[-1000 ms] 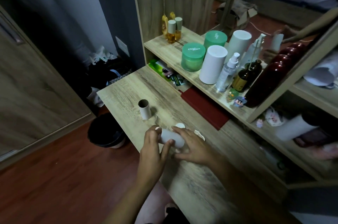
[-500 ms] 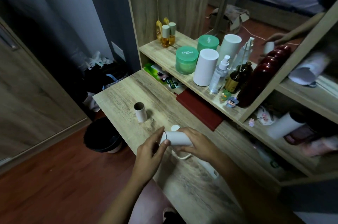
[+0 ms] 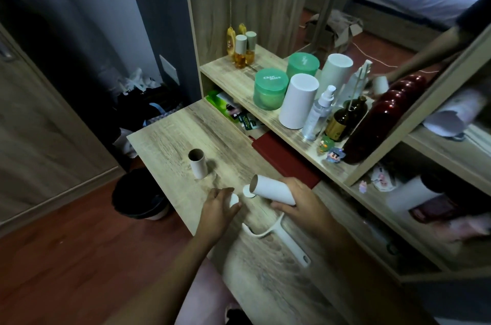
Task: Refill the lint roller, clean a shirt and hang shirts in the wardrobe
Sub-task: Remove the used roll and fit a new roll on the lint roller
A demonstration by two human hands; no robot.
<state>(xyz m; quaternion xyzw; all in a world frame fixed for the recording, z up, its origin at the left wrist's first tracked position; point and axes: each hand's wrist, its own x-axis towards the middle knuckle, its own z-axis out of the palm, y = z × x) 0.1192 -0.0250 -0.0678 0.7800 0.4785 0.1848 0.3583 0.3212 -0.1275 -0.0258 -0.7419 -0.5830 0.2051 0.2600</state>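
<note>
Two hands by the table point(image 3: 164, 138) front edge: right hand point(image 3: 300, 202) grips the refill roll point(image 3: 271, 188), left hand point(image 3: 216, 207) pinches a white cap point(image 3: 234, 199).

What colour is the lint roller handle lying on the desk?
The lint roller handle is white, clearest in the head view.

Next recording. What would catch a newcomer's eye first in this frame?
The white refill roll, gripped tilted above the desk by the right hand, draws the eye first, with the left hand beside it pinching a small white piece. Just nearer lies the bare roller handle, and an empty cardboard core stands upright further left on the desk.
</note>
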